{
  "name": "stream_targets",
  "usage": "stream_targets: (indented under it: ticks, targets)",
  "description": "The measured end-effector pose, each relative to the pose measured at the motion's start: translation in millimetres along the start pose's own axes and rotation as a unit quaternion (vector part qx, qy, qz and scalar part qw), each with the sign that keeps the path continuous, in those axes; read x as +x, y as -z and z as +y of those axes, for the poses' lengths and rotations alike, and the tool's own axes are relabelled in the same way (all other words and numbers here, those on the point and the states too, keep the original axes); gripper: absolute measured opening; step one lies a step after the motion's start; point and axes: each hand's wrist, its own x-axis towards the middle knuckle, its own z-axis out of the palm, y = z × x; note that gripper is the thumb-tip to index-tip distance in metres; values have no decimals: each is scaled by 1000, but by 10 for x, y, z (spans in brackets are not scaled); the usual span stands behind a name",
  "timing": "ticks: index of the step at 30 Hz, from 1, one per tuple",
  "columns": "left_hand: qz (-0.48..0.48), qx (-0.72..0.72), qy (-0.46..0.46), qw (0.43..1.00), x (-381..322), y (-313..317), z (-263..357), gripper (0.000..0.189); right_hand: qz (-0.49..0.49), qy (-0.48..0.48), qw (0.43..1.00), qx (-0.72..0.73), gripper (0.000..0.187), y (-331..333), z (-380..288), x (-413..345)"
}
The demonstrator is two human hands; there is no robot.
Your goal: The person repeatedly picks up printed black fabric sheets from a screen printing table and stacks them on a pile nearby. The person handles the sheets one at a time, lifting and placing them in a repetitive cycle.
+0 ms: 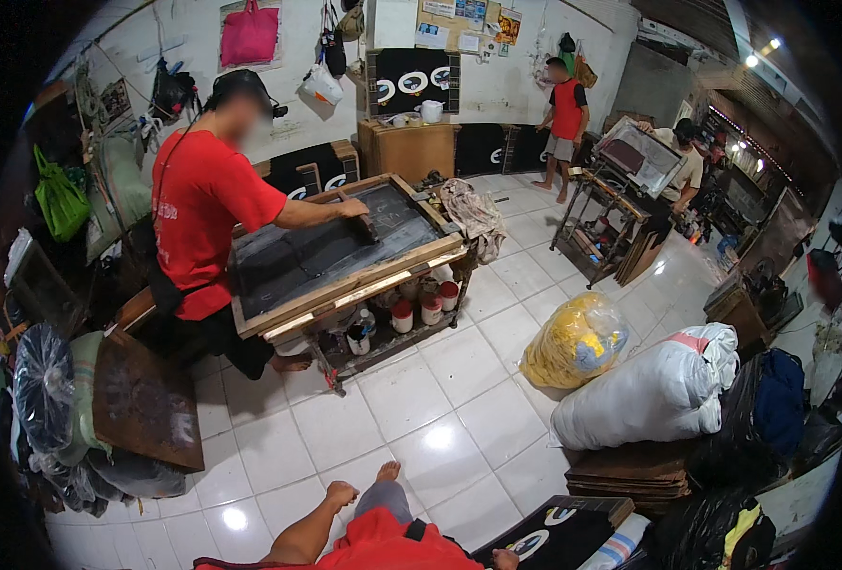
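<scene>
My left hand (341, 493) hangs over the white tiled floor beside my grey shorts, its fingers curled in with nothing seen in them. At the bottom edge my right hand (505, 559) shows only in part, close to a board covered in black fabric (524, 524) with white oval prints. Whether it touches that board I cannot tell. Before me, across the floor, a large wooden-framed printing screen (346, 283) lies on a metal table. A co-worker in a red shirt (210, 192) leans over it, one hand on a squeegee (359, 217) resting on the dark mesh.
Jars (401, 313) stand on the table's lower shelf. To the right lie a clear bag of yellow cloth (575, 342), a long white sack (645, 388) and stacked boards (627, 474). A brown board (146, 399) leans at left. Two other people are farther back, one at a tilted screen (638, 157).
</scene>
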Motion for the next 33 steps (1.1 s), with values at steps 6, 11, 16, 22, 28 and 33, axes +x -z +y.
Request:
stream_targets:
  ticks: [6,11,16,22,28,33]
  targets:
    - [0,-7,49,999,566,224,77,13,-34,-35,997,61,13,-264,-362,68]
    - [-7,48,36,998,1127,636,565,18,-5,176,979,-103,12,-656,-775,218]
    - [-9,178,-15,984,1636,979,1386,35,-16,12,987,158,10,-867,-1695,-22]
    - [-21,35,-70,997,1824,1041,2495,21,-21,2,987,162,13,-1091,-2076,-87]
    - [-56,52,-52,996,1915,1003,2535,17,-40,-14,991,126,16,-1216,-1760,75]
    - [-79,153,10,985,1880,976,1907,22,-17,-32,988,148,17,-1297,-1605,81]
